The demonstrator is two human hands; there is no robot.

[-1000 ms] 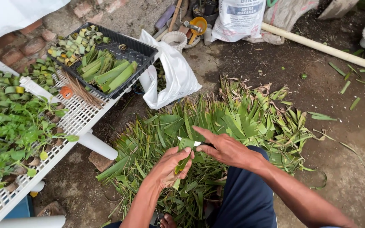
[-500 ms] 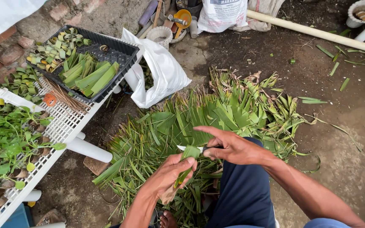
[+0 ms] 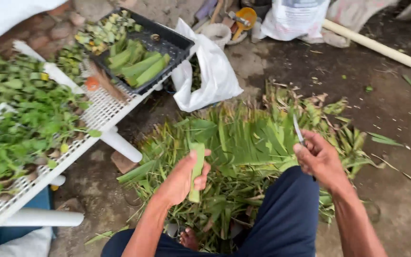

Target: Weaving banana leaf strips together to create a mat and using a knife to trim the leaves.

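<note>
Head view: the hands have drawn apart since a moment ago. Left hand (image 3: pixel 179 181) grips a trimmed green stalk (image 3: pixel 196 171) upright; right hand (image 3: pixel 320 159), fingers closed on the knife (image 3: pixel 298 129), is lifted clear above the leaf pile (image 3: pixel 243 138). The cut appears finished.

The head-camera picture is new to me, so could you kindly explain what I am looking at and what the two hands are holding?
There is no machine here: a person wears one camera on the head, and it looks down at their own two bare hands. The left hand holds a trimmed green leaf strip upright. The right hand grips a small knife, blade pointing up and apart from the strip. Below them, on the dirt ground, lies a heap of long green leaves. To the left stands a white mesh rack bearing leafy greens and a black crate with more cut green pieces. A white plastic bag sits beside the rack. The person's dark trousers show at the bottom.
</note>
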